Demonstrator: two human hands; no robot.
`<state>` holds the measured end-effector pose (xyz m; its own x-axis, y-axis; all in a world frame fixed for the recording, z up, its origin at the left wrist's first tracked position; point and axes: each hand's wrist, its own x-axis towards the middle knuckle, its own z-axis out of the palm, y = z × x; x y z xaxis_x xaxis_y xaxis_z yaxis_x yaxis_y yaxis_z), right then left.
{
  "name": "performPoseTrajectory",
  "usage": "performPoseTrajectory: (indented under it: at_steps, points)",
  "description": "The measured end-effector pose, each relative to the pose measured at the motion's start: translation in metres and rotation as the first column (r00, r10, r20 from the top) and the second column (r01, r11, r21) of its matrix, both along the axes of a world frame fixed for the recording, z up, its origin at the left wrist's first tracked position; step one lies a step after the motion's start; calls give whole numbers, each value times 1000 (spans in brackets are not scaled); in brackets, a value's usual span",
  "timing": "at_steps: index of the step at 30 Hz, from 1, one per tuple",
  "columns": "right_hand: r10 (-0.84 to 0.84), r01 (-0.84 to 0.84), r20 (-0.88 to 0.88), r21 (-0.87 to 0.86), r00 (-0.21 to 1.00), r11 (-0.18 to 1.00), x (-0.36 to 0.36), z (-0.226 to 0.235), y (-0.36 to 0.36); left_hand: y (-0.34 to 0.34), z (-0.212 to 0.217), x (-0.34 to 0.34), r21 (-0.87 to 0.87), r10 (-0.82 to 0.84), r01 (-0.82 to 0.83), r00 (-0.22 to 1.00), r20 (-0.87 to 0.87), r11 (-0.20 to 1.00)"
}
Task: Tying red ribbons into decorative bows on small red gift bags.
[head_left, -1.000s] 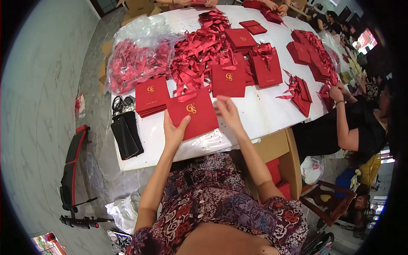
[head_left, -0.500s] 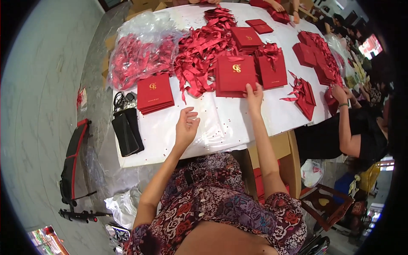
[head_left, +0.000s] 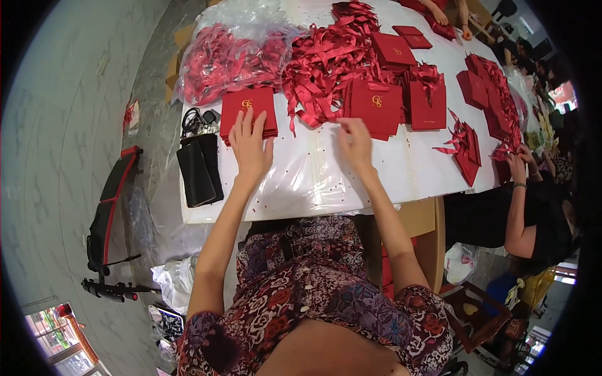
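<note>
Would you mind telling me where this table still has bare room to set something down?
The bare patch of white table lies along the near edge, between the left hand and right hand. Behind them it is crowded: card stack, loose ribbons, bagged ribbons, black pouches at left.

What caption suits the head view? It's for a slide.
Left hand rests on a stack of red cards; right hand reaches the ribbon pile.
</note>
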<state>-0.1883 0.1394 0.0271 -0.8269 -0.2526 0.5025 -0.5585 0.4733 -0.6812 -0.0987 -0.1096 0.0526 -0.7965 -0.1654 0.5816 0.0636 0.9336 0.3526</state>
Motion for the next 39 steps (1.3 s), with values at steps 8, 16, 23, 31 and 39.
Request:
performPoseTrajectory:
  at_steps: [8, 16, 23, 31, 39]
  points:
    - [39, -20, -85, 214, 996, 977, -2, -14, -60, -21, -36, 6, -111, 47, -32, 990, 132, 993]
    - [105, -86, -69, 234, 992, 968, 11, -25, -25, 26, -27, 62, -93, -127, 138, 986, 109, 986]
    - [105, -115, 50, 306, 993, 945, 40, -12, 25, 61, -44, 119, 8, -259, 265, 933, 249, 964]
    - [235, -221, -34, 227, 971, 949, 72, 20, 19, 64, -38, 143, 33, -212, 212, 925, 317, 977]
    - [310, -304, 30, 304, 950, 903, 86, -15, -30, 58, -26, 154, 165, -271, 234, 925, 267, 958]
